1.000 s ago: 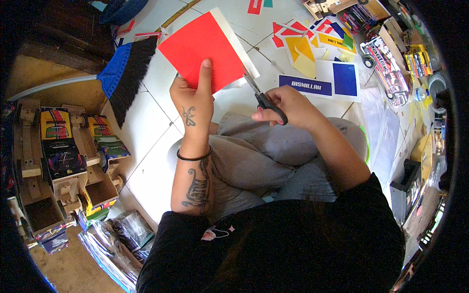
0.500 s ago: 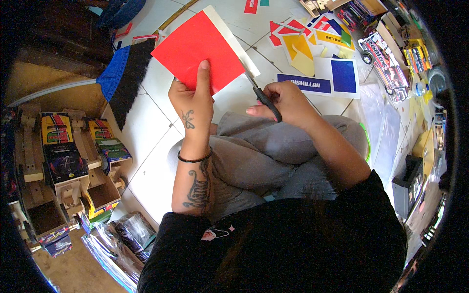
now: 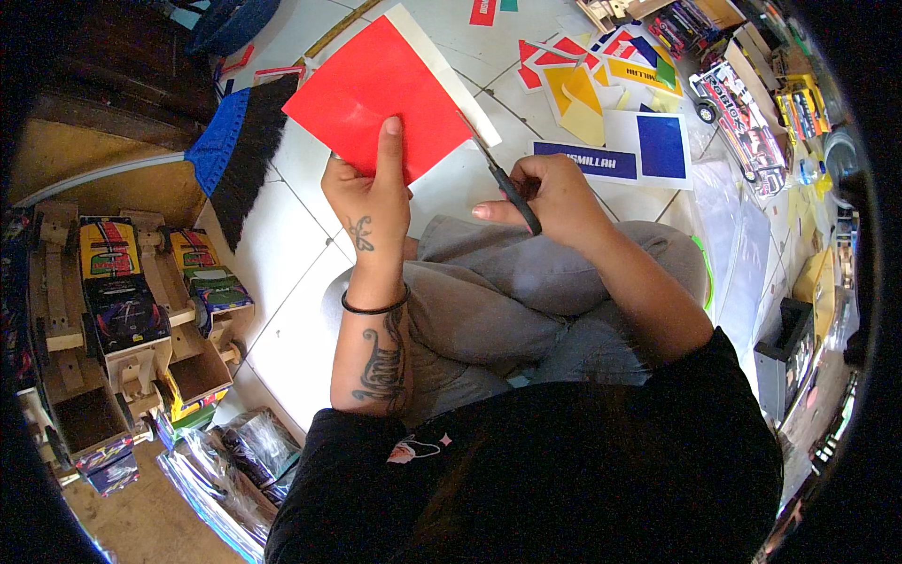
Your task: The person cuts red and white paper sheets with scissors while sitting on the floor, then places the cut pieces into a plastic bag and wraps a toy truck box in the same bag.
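Note:
My left hand (image 3: pixel 368 193) grips a red sheet with a white margin (image 3: pixel 376 85) by its lower edge, thumb on top and fingers hidden behind. The sheet is held up above my crossed legs. In my right hand (image 3: pixel 552 197) is a pair of scissors with black handles (image 3: pixel 512 199). Their blades lie at the sheet's lower right corner, along the line between the red area and the white margin. Part of the blades is hidden by the paper.
Red, yellow and blue paper pieces (image 3: pixel 573 103) lie on the white tiles beyond my right hand. A toy truck (image 3: pixel 738 122) stands at the right. Wooden toy trucks (image 3: pixel 122 310) and a broom (image 3: pixel 249 150) are at my left. Clear plastic sheets (image 3: pixel 733 235) lie by my right knee.
The red sheet has tilted slightly, its left corner moving a little left and down. The scissors have turned a bit more upright, with their blades reaching further up the sheet's right edge.

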`<state>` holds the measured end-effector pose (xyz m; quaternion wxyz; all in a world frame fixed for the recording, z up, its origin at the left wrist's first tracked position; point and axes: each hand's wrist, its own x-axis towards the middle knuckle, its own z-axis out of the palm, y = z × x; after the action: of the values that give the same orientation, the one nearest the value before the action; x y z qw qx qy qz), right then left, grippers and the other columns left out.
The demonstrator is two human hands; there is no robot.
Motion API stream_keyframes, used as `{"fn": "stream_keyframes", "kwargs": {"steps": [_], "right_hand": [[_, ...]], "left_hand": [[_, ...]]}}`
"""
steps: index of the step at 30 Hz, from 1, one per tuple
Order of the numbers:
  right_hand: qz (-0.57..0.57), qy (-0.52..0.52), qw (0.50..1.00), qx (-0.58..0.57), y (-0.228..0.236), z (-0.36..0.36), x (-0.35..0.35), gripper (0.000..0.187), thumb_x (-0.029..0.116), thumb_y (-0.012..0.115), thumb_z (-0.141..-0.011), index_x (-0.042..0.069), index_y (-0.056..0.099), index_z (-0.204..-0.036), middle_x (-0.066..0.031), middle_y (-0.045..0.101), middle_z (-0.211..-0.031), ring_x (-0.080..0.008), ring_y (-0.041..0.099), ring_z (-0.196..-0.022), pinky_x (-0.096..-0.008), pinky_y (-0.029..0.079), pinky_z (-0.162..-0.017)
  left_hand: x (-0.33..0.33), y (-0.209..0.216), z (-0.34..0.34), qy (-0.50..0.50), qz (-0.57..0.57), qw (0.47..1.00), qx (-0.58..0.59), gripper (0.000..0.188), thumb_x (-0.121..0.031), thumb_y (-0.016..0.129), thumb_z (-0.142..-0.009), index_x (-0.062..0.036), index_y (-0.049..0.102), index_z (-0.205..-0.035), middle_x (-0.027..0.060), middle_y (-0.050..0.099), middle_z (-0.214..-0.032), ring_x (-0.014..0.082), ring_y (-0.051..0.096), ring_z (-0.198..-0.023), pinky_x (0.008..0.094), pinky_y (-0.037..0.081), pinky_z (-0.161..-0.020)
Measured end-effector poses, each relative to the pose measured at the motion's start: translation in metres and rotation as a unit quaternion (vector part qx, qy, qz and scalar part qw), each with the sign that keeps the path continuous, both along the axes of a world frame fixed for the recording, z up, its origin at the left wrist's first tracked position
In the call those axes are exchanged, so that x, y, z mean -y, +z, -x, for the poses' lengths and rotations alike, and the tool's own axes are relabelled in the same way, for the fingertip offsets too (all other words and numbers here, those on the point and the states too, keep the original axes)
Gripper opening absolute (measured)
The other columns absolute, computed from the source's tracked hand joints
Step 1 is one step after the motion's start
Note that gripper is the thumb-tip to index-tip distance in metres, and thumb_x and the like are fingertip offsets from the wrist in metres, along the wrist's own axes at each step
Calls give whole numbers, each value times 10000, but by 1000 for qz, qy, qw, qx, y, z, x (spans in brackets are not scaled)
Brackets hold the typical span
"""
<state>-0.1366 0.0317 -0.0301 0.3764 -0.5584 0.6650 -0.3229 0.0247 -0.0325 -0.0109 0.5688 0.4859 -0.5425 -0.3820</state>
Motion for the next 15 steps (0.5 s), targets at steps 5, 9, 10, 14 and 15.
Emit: {"fn": "stream_keyframes", "kwargs": {"steps": [5, 9, 10, 14, 15], "right_hand": [[-16, 2, 1000, 4, 0, 1, -1, 463, 396, 807, -545, 10, 557, -597, -20, 501, -507, -87, 448, -459, -227, 358, -437], [-13, 3, 1000, 3, 0, 1, 0, 463, 397, 804, -550, 8, 557, -599, -23, 504, -513, -91, 450, -464, -233, 359, -443], [-9, 3, 1000, 6, 0, 1, 0, 464, 397, 803, -551, 8, 557, -600, -24, 503, -513, -92, 450, -465, -235, 359, -443], [2, 0, 1000, 12, 0, 1, 0, 468, 402, 801, -551, 6, 555, -598, -25, 497, -510, -96, 447, -465, -242, 356, -443], [3, 0, 1000, 12, 0, 1, 0, 470, 404, 802, -550, 6, 555, -596, -25, 495, -508, -97, 445, -464, -243, 355, -442]], "left_hand": [[0, 0, 0, 4, -9, 1000, -3, 211, -256, 625, -811, -48, 602, -780, 1, 554, -568, 46, 437, -396, 183, 317, -352], [-2, 0, 2, -13, -12, 1000, -12, 205, -251, 627, -810, -50, 600, -777, -1, 556, -571, 44, 435, -396, 184, 311, -351], [-2, 1, 3, -16, -13, 1000, -14, 219, -248, 630, -809, -35, 590, -778, 6, 558, -577, 43, 434, -395, 182, 314, -349], [-4, 2, 4, -25, -17, 999, -23, 246, -240, 635, -807, -6, 566, -775, 18, 558, -581, 39, 431, -391, 178, 317, -343], [-4, 2, 4, -26, -17, 999, -26, 245, -239, 634, -808, -7, 565, -773, 17, 555, -578, 39, 430, -390, 177, 315, -342]]}}
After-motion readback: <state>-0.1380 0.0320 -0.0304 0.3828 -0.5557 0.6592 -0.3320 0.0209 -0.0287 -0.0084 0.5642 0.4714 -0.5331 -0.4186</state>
